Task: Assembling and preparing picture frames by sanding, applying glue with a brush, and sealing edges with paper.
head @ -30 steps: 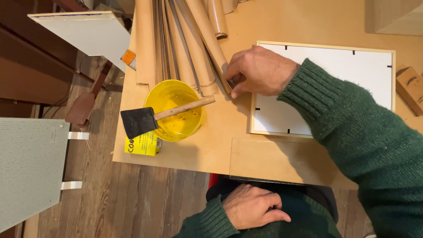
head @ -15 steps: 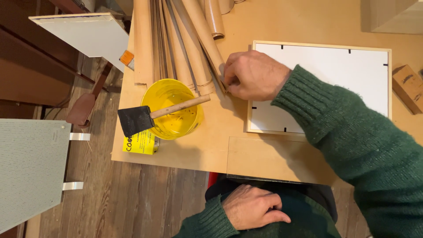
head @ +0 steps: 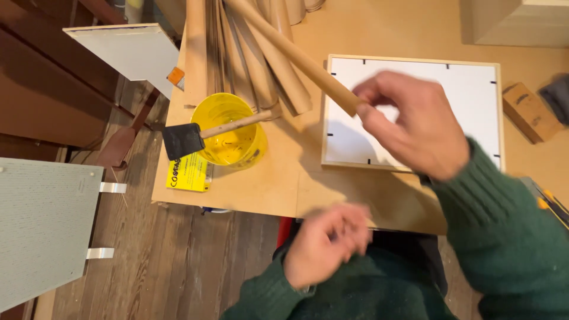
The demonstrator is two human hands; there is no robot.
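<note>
— Starting with the biggest thing: what carries it all?
— A tan tabletop (head: 261, 189), with wood floor to its left. Lying on it is a pale wooden frame (head: 415, 65) with a white panel inside, and a bundle of wooden rods and slats (head: 237, 53) at the top.
— And the hands?
— Right hand (head: 415, 127) is raised over the frame, fingers closed round the near end of a wooden dowel (head: 296, 56). The dowel slants up and left, across the bundle. Left hand (head: 326, 246) sits low by the green sweater at the tabletop's near edge, blurred, fingers loosely curled; I cannot tell whether it holds anything.
— Smaller things?
— A yellow cup (head: 228, 133) stands left of the frame, a foam brush (head: 195, 136) lying across its rim, black head hanging over the left side. A yellow label (head: 189, 175) lies flat just beside it. A small cardboard box (head: 527, 112) sits right of the frame.
</note>
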